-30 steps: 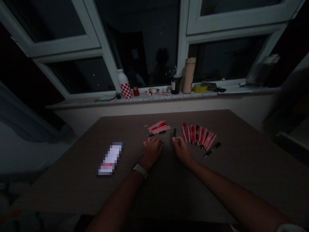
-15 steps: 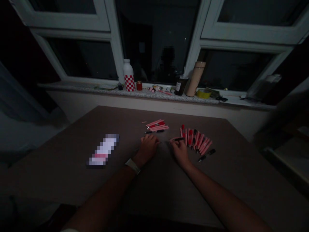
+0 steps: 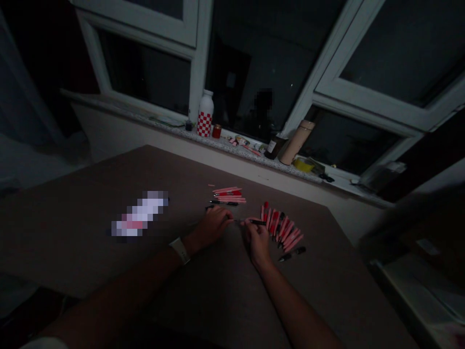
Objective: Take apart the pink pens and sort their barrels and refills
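My right hand [image 3: 258, 242]'s pinching a black pen [image 3: 258, 222] just beside the fanned-out pens [image 3: 285, 227] on the table [image 3: 119, 179], can't tell if my left hand [image 3: 212, 225] grips anything, and it's probably light, stiff, slickish, so best held mid-barrel.

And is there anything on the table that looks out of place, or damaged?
I see no spill or damage, though it is dim. A short pink piece lies alone beyond the pen pile, and one dark pen lies just outside the fanned pens; both look like strays.
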Demonstrator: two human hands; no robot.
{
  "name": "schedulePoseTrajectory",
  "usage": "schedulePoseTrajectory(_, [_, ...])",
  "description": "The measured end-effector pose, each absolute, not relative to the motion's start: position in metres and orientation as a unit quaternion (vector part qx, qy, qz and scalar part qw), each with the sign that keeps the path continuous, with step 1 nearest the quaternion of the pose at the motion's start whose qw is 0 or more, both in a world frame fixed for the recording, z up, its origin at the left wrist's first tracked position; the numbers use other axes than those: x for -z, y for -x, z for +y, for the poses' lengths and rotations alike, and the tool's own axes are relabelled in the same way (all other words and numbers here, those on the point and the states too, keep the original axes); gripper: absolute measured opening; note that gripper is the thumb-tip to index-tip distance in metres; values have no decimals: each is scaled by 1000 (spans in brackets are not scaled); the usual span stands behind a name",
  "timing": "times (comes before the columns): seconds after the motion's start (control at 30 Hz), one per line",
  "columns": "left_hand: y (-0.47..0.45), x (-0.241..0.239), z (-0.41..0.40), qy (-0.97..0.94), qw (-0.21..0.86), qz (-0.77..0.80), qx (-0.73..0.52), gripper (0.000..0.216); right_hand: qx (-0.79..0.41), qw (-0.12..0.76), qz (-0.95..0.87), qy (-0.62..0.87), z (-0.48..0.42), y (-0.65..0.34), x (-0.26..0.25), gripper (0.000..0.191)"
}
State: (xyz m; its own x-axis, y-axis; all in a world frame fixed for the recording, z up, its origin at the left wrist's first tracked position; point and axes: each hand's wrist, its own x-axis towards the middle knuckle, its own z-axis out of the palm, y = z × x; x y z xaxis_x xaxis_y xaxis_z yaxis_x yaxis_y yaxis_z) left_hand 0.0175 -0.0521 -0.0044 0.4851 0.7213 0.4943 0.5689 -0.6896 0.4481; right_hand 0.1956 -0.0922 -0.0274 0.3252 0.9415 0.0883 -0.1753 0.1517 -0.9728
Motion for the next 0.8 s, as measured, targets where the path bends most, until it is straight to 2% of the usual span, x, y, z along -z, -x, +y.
schedulePoseTrajectory(0.63, [-15,7,-54,-848,124,363,-366,11,-431,622,-438,484,-94,-191,27,42])
schedulePoseTrajectory(0.8, [-15,6,-54,-838,164,351,-384,14,-436,615,-433,494,-93,-189,27,44])
